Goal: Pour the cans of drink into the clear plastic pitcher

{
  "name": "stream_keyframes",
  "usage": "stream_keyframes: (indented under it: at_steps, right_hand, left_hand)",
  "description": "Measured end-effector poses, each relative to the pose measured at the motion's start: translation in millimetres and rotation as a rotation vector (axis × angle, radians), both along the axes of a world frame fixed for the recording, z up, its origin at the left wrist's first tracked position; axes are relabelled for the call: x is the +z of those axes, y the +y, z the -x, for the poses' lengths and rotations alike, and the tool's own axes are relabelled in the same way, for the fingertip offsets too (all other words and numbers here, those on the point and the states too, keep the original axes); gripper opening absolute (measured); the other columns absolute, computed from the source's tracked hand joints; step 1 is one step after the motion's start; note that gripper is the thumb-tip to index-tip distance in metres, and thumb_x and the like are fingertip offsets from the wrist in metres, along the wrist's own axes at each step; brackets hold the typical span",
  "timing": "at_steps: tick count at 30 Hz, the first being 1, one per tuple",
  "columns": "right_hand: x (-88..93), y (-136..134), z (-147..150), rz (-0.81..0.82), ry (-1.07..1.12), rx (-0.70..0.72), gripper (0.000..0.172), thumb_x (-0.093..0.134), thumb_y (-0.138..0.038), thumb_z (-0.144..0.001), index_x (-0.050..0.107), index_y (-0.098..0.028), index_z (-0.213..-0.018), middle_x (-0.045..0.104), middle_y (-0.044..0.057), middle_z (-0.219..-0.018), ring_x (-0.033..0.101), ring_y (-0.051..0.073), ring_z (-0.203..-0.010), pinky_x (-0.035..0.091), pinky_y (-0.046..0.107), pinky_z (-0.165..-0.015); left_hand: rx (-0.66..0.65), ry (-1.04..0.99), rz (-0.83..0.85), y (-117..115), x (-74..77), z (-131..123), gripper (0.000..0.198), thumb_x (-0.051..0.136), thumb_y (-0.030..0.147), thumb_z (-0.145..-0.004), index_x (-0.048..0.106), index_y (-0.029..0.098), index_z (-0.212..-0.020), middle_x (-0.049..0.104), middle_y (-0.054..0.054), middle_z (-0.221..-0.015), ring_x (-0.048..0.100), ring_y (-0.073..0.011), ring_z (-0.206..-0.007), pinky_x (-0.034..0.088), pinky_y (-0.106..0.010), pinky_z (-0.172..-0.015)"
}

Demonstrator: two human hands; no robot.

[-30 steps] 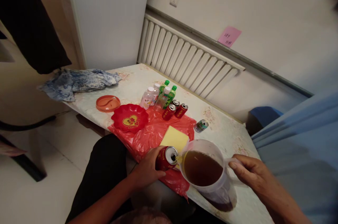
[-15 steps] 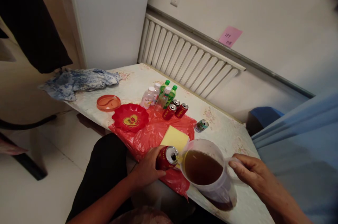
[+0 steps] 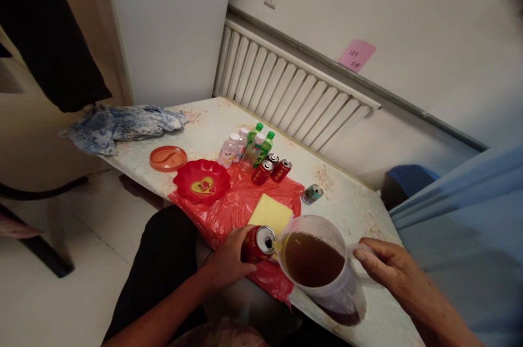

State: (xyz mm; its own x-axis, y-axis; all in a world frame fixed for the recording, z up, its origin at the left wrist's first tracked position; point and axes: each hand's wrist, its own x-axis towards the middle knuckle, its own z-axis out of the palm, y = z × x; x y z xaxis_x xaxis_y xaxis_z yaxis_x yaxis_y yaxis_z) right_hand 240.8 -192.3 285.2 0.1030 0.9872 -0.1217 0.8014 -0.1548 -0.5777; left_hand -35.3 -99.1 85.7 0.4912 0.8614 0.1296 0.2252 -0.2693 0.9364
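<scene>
My left hand (image 3: 229, 257) is wrapped round a red drink can (image 3: 253, 246), tilted so that its open top faces right. By its handle, my right hand (image 3: 386, 265) grips a clear plastic measuring jug (image 3: 343, 298) holding brown liquid (image 3: 312, 260). The jug leans left, and its spout is right at the can's opening; yellowish liquid shows there. Whether it is flowing into the can is hard to make out. Behind the can, a folded yellow cloth (image 3: 270, 213) lies on a red plastic bag (image 3: 232, 205).
A red scalloped plate (image 3: 220, 175) and an orange round dish (image 3: 157, 159) sit on the table's left. Several bottles (image 3: 229, 151) and red cans (image 3: 281, 171) stand farther back, with a green-grey can (image 3: 312, 194) nearer the jug. A radiator (image 3: 286, 85) lines the wall.
Both hands, the can and the jug keep nearly the same position. The view has shifted very slightly.
</scene>
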Motion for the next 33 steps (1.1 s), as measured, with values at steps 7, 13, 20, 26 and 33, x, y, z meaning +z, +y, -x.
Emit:
stream_keyframes:
  at_steps: [7, 13, 20, 26, 33]
  right_hand:
    - [2.3, 1.7, 2.6, 0.015, -0.006, -0.002, 0.048, 0.05, -0.061, -0.08, 0.041, -0.021, -0.056, 0.033, -0.003, -0.059, 0.033, 0.013, -0.056, 0.028, 0.026, -0.052]
    - [5.7, 2.4, 6.0, 0.017, -0.011, -0.009, 0.049, 0.05, -0.063, -0.079, 0.04, -0.021, -0.055, 0.032, -0.003, -0.057, 0.032, 0.013, -0.055, 0.028, 0.026, -0.051]
    - [4.1, 3.1, 6.8, 0.001, -0.003, -0.004, 0.047, 0.053, -0.059, -0.079, 0.041, -0.021, -0.054, 0.034, -0.003, -0.057, 0.033, 0.013, -0.055, 0.03, 0.025, -0.051]
    - [0.0, 2.5, 5.5, -0.009, 0.027, -0.001, 0.047, 0.054, -0.057, -0.08, 0.04, -0.021, -0.054, 0.031, -0.004, -0.056, 0.03, 0.012, -0.054, 0.027, 0.025, -0.05]
    - [-30.7, 5.7, -3.3, -0.021, 0.201, -0.041, 0.051, 0.054, -0.062, -0.081, 0.037, -0.022, -0.055, 0.026, -0.006, -0.055, 0.022, 0.01, -0.052, 0.02, 0.025, -0.048]
  left_hand:
    - [0.001, -0.007, 0.007, -0.4, 0.7, 0.2, 0.078, 0.07, 0.014, -0.059, 0.048, 0.022, -0.133, 0.055, -0.008, -0.135, 0.049, -0.0298, -0.125, 0.036, -0.045, -0.109]
    - [-0.003, -0.005, 0.013, -0.9, 1.8, 0.4, 0.078, 0.069, 0.012, -0.059, 0.047, 0.021, -0.134, 0.055, -0.009, -0.134, 0.049, -0.0293, -0.124, 0.035, -0.045, -0.109]
    - [-0.002, -0.006, 0.026, -1.1, 1.2, -0.1, 0.079, 0.069, 0.012, -0.059, 0.047, 0.021, -0.134, 0.055, -0.009, -0.134, 0.049, -0.0291, -0.124, 0.035, -0.045, -0.11]
    - [0.002, -0.01, 0.042, -0.5, 2.8, 0.5, 0.078, 0.069, 0.012, -0.058, 0.047, 0.02, -0.133, 0.055, -0.009, -0.135, 0.049, -0.0292, -0.126, 0.035, -0.045, -0.11]
    - [0.032, -0.039, 0.091, 0.5, -4.3, 3.2, 0.082, 0.07, 0.01, -0.057, 0.045, 0.022, -0.134, 0.052, -0.009, -0.138, 0.047, -0.0286, -0.128, 0.033, -0.045, -0.113]
